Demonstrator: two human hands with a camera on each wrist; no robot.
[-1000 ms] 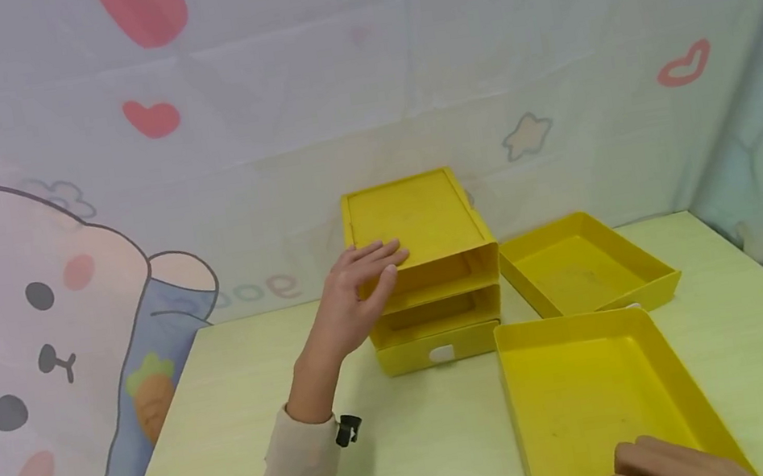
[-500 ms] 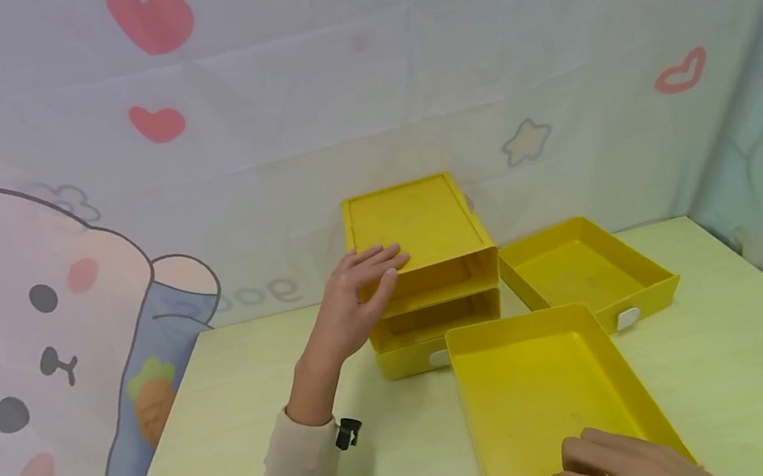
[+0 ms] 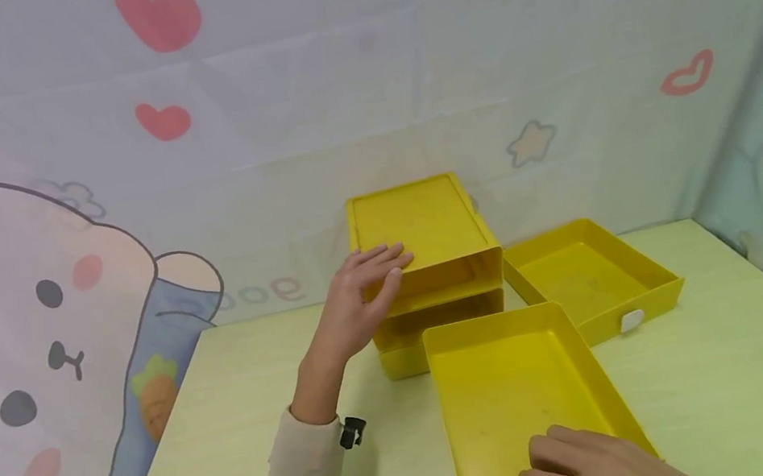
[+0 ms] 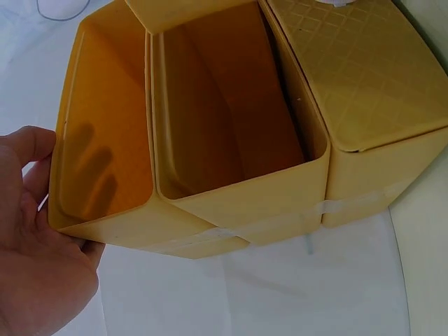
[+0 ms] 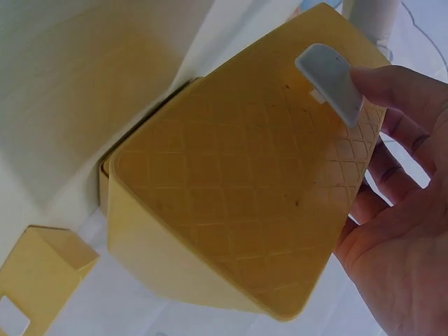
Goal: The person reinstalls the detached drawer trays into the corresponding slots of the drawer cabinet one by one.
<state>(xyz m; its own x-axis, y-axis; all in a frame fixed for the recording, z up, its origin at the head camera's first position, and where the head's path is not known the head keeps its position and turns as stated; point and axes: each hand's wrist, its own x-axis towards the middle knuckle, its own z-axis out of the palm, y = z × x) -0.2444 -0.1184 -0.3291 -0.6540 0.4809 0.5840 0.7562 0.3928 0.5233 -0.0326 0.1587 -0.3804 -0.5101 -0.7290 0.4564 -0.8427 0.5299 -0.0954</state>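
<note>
A yellow drawer cabinet (image 3: 422, 216) stands against the backdrop, its top and middle slots without drawers. In the bottom slot sits a drawer with a patterned front (image 4: 371, 70). My left hand (image 3: 351, 311) rests on the cabinet's front left top corner, fingers laid straight across it. With my right hand (image 3: 596, 464) I grip the front panel of a loose yellow drawer (image 3: 506, 391), thumb at its white handle (image 5: 332, 80) and fingers behind the panel. The drawer's far end is in front of the cabinet, near the middle slot; whether it touches is unclear.
Another yellow drawer (image 3: 587, 274) lies on the pale table (image 3: 751, 365) to the right of the cabinet, its white handle toward me. A printed cloth (image 3: 302, 86) hangs behind the table. A black clip (image 3: 353, 432) is at my left cuff.
My right hand has moved the held drawer left and slightly forward, from beside the cabinet to in front of it. It now hides the bottom drawer's handle. My left hand stays put.
</note>
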